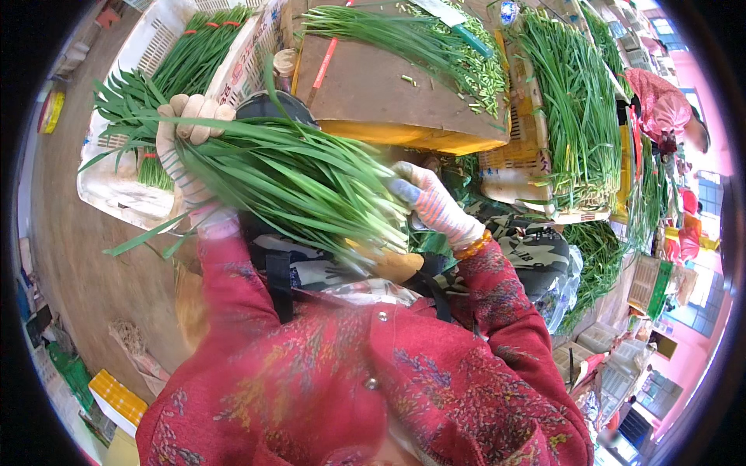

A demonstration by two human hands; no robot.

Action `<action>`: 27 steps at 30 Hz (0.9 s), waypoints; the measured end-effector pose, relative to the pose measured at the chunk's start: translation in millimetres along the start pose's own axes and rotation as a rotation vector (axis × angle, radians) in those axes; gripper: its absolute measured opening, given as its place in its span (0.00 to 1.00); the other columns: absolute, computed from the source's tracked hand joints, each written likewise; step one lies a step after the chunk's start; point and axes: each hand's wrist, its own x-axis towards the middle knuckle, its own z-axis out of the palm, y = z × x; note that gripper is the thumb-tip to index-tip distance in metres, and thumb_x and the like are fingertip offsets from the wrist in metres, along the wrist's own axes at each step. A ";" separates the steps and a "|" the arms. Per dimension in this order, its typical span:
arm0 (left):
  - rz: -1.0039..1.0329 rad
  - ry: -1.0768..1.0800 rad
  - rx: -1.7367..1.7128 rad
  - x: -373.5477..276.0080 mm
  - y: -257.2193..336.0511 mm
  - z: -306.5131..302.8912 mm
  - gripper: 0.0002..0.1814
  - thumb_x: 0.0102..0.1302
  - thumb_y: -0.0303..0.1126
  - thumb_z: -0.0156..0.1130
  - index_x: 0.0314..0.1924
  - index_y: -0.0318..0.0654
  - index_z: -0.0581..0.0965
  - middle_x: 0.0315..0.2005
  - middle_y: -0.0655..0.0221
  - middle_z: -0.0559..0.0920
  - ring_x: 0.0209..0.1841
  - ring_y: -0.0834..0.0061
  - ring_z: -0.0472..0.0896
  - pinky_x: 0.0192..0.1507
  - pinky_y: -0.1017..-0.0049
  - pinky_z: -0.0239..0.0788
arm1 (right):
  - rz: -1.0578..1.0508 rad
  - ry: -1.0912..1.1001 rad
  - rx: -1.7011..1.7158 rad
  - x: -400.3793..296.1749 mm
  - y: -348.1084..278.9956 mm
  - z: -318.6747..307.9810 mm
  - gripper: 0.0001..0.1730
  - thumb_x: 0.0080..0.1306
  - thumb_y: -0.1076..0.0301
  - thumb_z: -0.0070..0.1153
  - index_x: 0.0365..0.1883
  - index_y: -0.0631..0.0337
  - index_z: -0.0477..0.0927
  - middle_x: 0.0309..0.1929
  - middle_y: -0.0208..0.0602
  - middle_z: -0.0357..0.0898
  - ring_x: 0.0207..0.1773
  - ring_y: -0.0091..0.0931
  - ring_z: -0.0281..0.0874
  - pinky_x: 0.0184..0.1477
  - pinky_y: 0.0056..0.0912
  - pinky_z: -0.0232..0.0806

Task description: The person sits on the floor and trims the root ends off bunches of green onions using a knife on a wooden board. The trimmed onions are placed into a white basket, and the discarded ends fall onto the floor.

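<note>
A bunch of long, flat-leaved green chives point(291, 180) lies slantwise in front of my chest, its pale stem ends to the right. My left hand point(195, 125), in a striped knitted glove with tan fingers, is closed around the leafy part. My right hand point(434, 204), also in a striped glove, has its fingers curled against the pale stem ends. Blur there hides whether they pinch any stems. Below the stems, a tan object point(396, 265) rests over my camouflage-patterned lap.
A brown-topped work block point(373, 87) ahead bears chives, cut stem pieces point(475, 70), a green-handled knife point(466, 35) and a red strip point(324, 64). Left stands a white plastic crate point(96, 180) with banded bunches. Right, loose chives point(574, 110) fill another crate. Another person point(655, 105) is beyond.
</note>
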 end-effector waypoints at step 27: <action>-0.023 -0.154 0.007 3.4 2.0 -13.1 0.12 0.72 0.32 0.49 0.27 0.46 0.67 0.22 0.82 0.67 0.24 0.86 0.65 0.36 0.79 0.57 | -0.092 0.051 -0.043 7.3 26.5 -15.9 0.18 0.68 0.58 0.59 0.47 0.63 0.77 0.39 0.24 0.78 0.40 0.18 0.72 0.44 0.25 0.67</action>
